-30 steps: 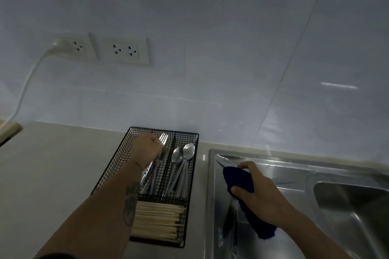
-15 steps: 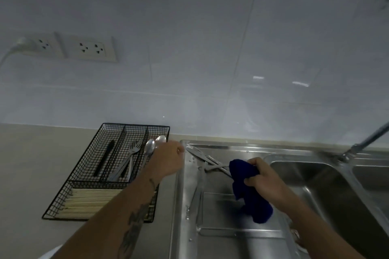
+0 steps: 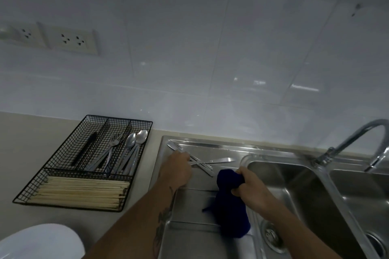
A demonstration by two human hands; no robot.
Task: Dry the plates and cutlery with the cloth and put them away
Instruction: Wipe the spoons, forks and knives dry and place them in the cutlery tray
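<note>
White plate [image 3: 40, 242] sits nearest, on the counter left of the sink drainboard [image 3: 189, 212], only part in frame. Right hand [image 3: 250, 187] grips the blue cloth [image 3: 228, 206] bunched in a fist, over the drainboard beside the basin edge; most of the cloth hangs loose below the fist. Left hand [image 3: 175, 169] is down on the crossed cutlery pile [image 3: 203, 163] at the back of the drainboard, fingers curled at a handle; whether it has actually closed on a piece I cannot tell, since the fingertips are hidden. Wire cutlery tray [image 3: 84, 164] is left of the drainboard on the counter, with chopsticks [image 3: 84, 192] in the front section and forks and spoons [image 3: 126, 149] behind.

Risks, as a judgement: the pieces overlap, so lifting one could drag another and send it skidding toward the basin [image 3: 294, 191]. Wet steel is slippery, so a shallow pinch may drop it. The dangling cloth could snag the fork tines. The plate sits near the left elbow, so a wide swing toward the tray could knock it.
</note>
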